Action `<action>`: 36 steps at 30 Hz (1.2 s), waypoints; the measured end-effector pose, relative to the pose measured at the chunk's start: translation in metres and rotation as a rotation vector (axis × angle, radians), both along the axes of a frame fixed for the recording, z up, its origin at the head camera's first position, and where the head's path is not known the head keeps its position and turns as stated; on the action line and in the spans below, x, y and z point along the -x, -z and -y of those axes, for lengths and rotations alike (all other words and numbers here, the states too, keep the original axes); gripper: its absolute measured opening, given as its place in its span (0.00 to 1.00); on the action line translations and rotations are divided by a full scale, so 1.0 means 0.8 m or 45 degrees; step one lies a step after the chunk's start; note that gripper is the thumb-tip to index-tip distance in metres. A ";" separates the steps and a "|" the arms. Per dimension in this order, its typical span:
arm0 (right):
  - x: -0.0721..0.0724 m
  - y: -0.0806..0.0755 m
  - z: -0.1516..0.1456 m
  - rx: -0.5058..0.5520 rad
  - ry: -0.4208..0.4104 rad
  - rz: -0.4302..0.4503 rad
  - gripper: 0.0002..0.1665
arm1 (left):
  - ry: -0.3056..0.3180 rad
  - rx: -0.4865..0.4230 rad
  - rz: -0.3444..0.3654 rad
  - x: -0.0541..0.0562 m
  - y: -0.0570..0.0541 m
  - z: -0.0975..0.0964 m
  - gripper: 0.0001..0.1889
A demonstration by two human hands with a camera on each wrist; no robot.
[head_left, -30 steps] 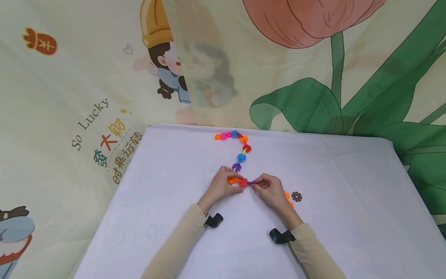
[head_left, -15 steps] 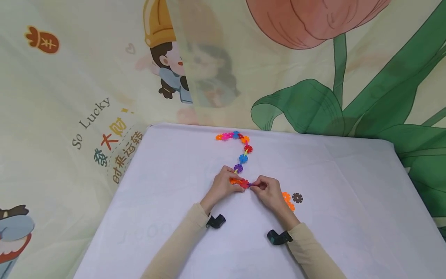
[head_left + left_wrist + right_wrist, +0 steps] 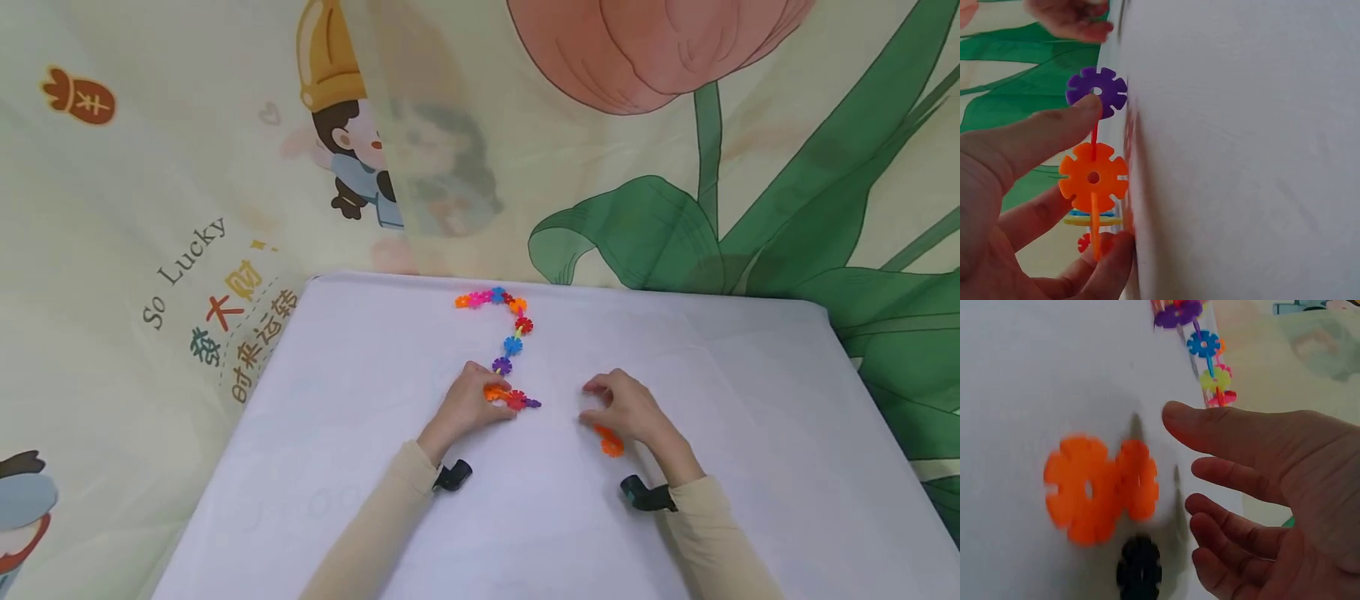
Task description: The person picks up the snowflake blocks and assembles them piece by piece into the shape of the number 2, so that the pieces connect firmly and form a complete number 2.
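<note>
My left hand point(image 3: 467, 402) grips the near end of a chain of colourful notched plastic discs, the snowflake-shaped linking kind. In the left wrist view the thumb lies against the purple disc point(image 3: 1110, 94) at the chain's end, and the other fingers are around an orange disc point(image 3: 1110, 165) further along. From there the chain point(image 3: 513, 345) curves away over the table to the back. My right hand point(image 3: 632, 410) holds nothing, its fingers and thumb spread apart. Beside it are two loose orange discs point(image 3: 1069, 487) and a dark disc point(image 3: 1139, 565), which the hand hides in the head view.
A white cloth covers the table point(image 3: 540, 517). Behind it hangs a printed curtain point(image 3: 622, 50) with a large flower and cartoon figures. A small black camera sits on each wrist, the left camera point(image 3: 454, 475) and the right camera point(image 3: 637, 493) both close over the cloth.
My right hand has let go of the purple disc and moved right, over the loose discs, with its fingers parted. The purple disc stays on the chain's end, and my left hand keeps its hold.
</note>
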State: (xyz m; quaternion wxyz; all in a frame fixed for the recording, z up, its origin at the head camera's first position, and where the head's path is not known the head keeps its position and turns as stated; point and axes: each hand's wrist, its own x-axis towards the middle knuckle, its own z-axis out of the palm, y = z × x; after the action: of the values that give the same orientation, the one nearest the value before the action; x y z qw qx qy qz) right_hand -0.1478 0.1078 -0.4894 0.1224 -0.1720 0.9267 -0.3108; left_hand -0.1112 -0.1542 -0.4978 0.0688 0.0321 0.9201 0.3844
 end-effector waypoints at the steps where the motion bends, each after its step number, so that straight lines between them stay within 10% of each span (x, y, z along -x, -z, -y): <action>1: -0.001 -0.002 -0.008 -0.045 -0.006 0.007 0.21 | 0.000 0.007 -0.006 -0.001 -0.001 0.000 0.20; 11: -0.010 0.001 -0.030 -0.015 -0.054 0.089 0.20 | -0.073 0.017 -0.220 -0.002 -0.004 -0.009 0.24; 16: -0.013 0.003 -0.031 0.008 -0.046 0.106 0.16 | 0.040 0.000 -0.344 0.003 -0.005 -0.016 0.19; 26: -0.010 0.008 -0.034 0.031 -0.047 0.087 0.13 | 0.319 0.267 -0.238 0.007 -0.005 -0.024 0.17; 36: -0.008 0.008 -0.032 0.085 -0.017 0.125 0.12 | 0.307 0.296 -0.300 0.009 -0.001 -0.028 0.05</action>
State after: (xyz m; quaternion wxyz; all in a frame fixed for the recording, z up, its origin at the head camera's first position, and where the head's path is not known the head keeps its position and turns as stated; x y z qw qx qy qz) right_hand -0.1412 0.1333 -0.4960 0.1639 -0.1667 0.9075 -0.3489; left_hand -0.1185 -0.1319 -0.4967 0.0095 0.1788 0.9494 0.2581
